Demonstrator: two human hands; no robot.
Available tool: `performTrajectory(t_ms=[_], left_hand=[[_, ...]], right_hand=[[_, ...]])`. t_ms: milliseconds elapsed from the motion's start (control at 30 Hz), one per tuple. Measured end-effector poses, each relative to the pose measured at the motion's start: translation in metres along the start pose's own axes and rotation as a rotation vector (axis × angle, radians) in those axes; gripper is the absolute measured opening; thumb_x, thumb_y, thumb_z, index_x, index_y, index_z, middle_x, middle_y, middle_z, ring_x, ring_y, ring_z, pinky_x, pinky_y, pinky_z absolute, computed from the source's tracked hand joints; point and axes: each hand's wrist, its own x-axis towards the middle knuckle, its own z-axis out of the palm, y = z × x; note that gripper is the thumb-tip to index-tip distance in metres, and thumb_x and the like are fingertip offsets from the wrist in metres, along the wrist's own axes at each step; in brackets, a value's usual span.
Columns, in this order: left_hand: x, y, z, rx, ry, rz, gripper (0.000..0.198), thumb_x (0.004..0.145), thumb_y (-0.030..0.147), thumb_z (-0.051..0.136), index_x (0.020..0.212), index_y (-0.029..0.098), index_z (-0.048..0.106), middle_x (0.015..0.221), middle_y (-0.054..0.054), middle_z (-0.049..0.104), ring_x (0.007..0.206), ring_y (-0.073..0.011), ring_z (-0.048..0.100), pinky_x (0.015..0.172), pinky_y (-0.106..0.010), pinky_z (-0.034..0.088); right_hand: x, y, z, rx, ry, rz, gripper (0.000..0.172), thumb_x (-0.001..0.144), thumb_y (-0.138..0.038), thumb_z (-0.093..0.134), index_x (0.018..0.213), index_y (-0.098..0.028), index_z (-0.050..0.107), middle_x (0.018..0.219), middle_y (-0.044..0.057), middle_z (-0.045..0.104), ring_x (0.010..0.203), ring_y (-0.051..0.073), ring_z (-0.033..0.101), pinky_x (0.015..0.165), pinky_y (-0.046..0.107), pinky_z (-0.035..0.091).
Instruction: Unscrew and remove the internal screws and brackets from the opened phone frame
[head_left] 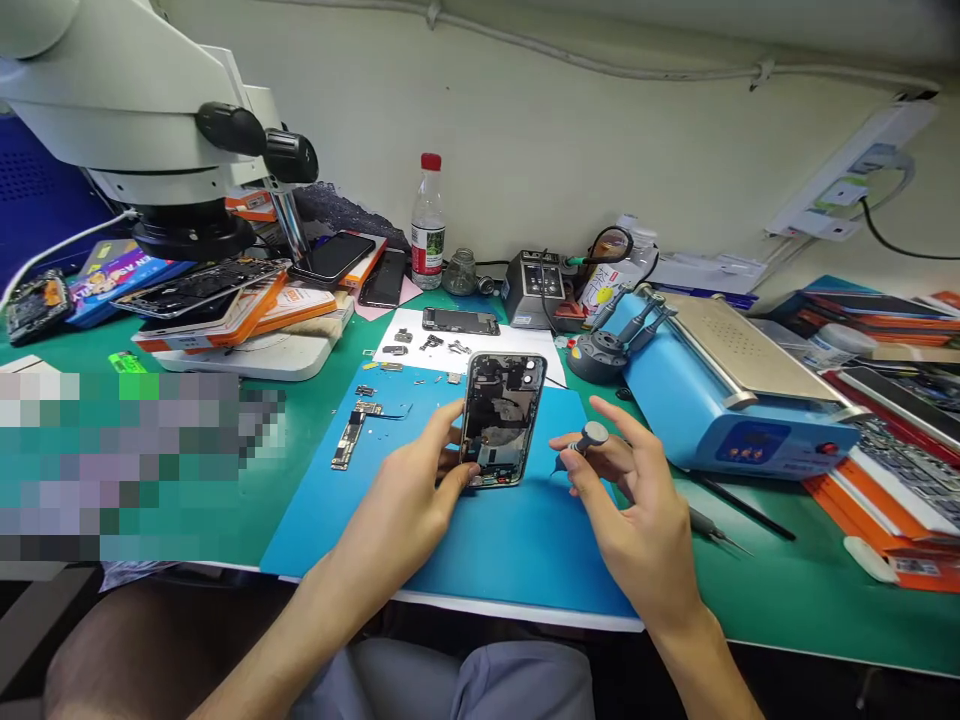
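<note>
On my screen I see a bright blue mat (487, 540) on a green table cover (787, 590). The opened phone (502, 420) is black and grey inside, with a shiny silver frame. The screwdriver (589, 437) has a grey round cap. The machine (720, 400) is light blue with a pale metal top and one red knob. The bottle (428, 220) is clear, with a red cap and a green-white label. The microscope (150, 110) is white with black knobs, and the boxes (247, 310) are orange and white.

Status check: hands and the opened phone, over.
Left hand gripping opened phone over blue mat. Right hand pinching screwdriver beside it. Logic board lies left, apart.
</note>
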Motion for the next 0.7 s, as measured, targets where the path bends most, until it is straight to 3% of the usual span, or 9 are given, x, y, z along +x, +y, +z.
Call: performTrajectory(t_ms=[133, 200, 300, 367, 433, 533, 700], left_hand=[[0.001, 0.000, -0.002, -0.021, -0.007, -0.015, 0.056, 0.104, 0.018, 0.060, 0.158, 0.030, 0.049, 0.131, -0.008, 0.077, 0.112, -0.0247, 0.080, 0.100, -0.039, 0.062], [0.002, -0.001, -0.002, -0.026, -0.010, -0.023, 0.056, 0.104, 0.019, 0.061, 0.157, 0.029, 0.049, 0.130, -0.008, 0.077, 0.113, -0.0253, 0.079, 0.102, -0.041, 0.061], [0.003, -0.002, -0.003, -0.020, -0.008, -0.030, 0.057, 0.103, 0.021, 0.063, 0.157, 0.028, 0.047, 0.121, -0.008, 0.078, 0.110, -0.0260, 0.079, 0.101, -0.042, 0.061], [0.004, -0.002, -0.004, -0.027, -0.014, -0.024, 0.057, 0.103, 0.021, 0.063, 0.157, 0.027, 0.046, 0.116, -0.007, 0.078, 0.105, -0.0250, 0.079, 0.099, -0.041, 0.060], [0.005, -0.001, -0.004, -0.036, -0.018, -0.023, 0.058, 0.102, 0.020, 0.063, 0.157, 0.026, 0.046, 0.113, -0.006, 0.077, 0.101, -0.0240, 0.078, 0.096, -0.039, 0.060], [0.006, 0.001, -0.004, -0.016, -0.008, -0.027, 0.058, 0.101, 0.019, 0.064, 0.156, 0.026, 0.046, 0.106, -0.004, 0.076, 0.098, -0.0238, 0.077, 0.091, -0.037, 0.058], [0.007, -0.001, -0.004, -0.024, -0.003, -0.025, 0.056, 0.101, 0.019, 0.066, 0.153, 0.028, 0.047, 0.100, -0.002, 0.074, 0.098, -0.0242, 0.077, 0.088, -0.037, 0.057]], right_hand=[[0.005, 0.000, -0.005, -0.121, 0.053, -0.040, 0.046, 0.107, -0.040, 0.068, 0.151, -0.029, 0.059, 0.102, 0.002, 0.079, 0.084, 0.020, 0.078, 0.074, 0.035, 0.064], [0.008, 0.001, -0.011, -0.293, 0.078, -0.127, 0.045, 0.107, -0.039, 0.068, 0.150, -0.027, 0.061, 0.095, 0.002, 0.076, 0.076, 0.019, 0.072, 0.073, 0.035, 0.060], [0.008, 0.004, -0.021, -0.711, -0.064, -0.366, 0.037, 0.109, -0.037, 0.066, 0.143, -0.023, 0.068, 0.096, 0.004, 0.078, 0.088, 0.023, 0.073, 0.072, 0.036, 0.054], [0.005, 0.007, -0.025, -0.825, -0.138, -0.430, 0.027, 0.109, -0.036, 0.064, 0.129, -0.021, 0.075, 0.103, 0.007, 0.080, 0.097, 0.027, 0.074, 0.072, 0.038, 0.052], [-0.001, 0.011, -0.029, -0.846, -0.143, -0.427, 0.024, 0.110, -0.034, 0.062, 0.118, -0.019, 0.078, 0.107, 0.009, 0.080, 0.100, 0.029, 0.073, 0.073, 0.040, 0.051], [-0.010, 0.017, -0.038, -0.868, -0.117, -0.406, 0.026, 0.111, -0.035, 0.060, 0.118, -0.017, 0.077, 0.108, 0.010, 0.079, 0.098, 0.029, 0.072, 0.074, 0.041, 0.052], [-0.018, 0.014, -0.051, -0.792, 0.044, -0.444, 0.021, 0.105, -0.026, 0.069, 0.122, -0.017, 0.077, 0.114, 0.014, 0.079, 0.101, 0.032, 0.071, 0.085, 0.043, 0.056]])
